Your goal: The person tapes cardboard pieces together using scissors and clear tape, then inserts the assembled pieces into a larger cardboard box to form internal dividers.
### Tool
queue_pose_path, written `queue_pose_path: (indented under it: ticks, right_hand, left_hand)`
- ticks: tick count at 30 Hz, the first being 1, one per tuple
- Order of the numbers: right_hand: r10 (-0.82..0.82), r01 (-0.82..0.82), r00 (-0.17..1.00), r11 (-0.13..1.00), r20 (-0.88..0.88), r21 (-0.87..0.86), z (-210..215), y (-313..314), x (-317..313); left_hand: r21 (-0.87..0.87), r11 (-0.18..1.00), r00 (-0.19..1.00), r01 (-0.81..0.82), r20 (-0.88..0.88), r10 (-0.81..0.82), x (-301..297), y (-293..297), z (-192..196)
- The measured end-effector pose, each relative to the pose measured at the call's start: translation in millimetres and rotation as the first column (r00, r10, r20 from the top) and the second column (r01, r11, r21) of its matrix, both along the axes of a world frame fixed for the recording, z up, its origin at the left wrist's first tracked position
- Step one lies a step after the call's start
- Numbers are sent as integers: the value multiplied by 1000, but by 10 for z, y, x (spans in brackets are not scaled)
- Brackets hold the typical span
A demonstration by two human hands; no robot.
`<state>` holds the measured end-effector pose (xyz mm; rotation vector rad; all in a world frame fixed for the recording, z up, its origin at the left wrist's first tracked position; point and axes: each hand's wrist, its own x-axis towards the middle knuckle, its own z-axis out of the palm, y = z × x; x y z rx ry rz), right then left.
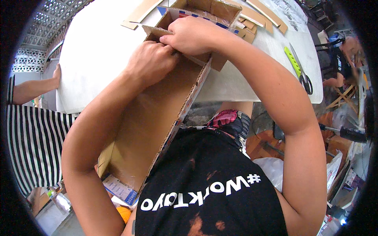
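A long open cardboard box (149, 118) leans from my lap up onto the edge of a white table (98, 51). Inside its far end my left hand (151, 63) is closed in a fist against the box's inner wall. My right hand (193, 35) lies over the far edge of the box, fingers curled down on a cardboard flap (157, 33), touching the left hand. What the fingers pinch is hidden between the two hands. A second open cardboard box (208, 10) stands just behind on the table.
Scissors (303, 76) and a green utility knife (291, 57) lie on the table's right side. Cardboard strips (260, 13) lie at the back. A person in a striped top (31, 145) stands at left, a hand (57, 74) on the table edge. Clutter covers the floor at right.
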<state>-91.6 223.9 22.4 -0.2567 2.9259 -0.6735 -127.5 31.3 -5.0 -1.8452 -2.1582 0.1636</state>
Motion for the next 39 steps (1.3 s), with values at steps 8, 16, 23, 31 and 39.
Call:
queue_pose_path:
  ticks: [8,16,23,31,39]
  right_hand:
    - [45,-42,995,998,-92,36,-52,-2,-29]
    - [192,-99,967,891,-170,444,2,-87,51]
    - [-155,182,980,951,-125,252,163,-188,126]
    - [-5,56,984,958,-178,280,31,-73,89]
    - [121,-20,961,927,-249,374,-246,33,-10]
  left_hand:
    - [113,990,989,-83,133,68,21,32,-89]
    - [47,998,998,-38,44,36,71,45,-27]
    - [82,995,992,-54,115,45,58,52,-77]
    - [175,978,991,-115,84,102,60,37,-86]
    - [130,989,956,-76,-273,110,101,-272,244]
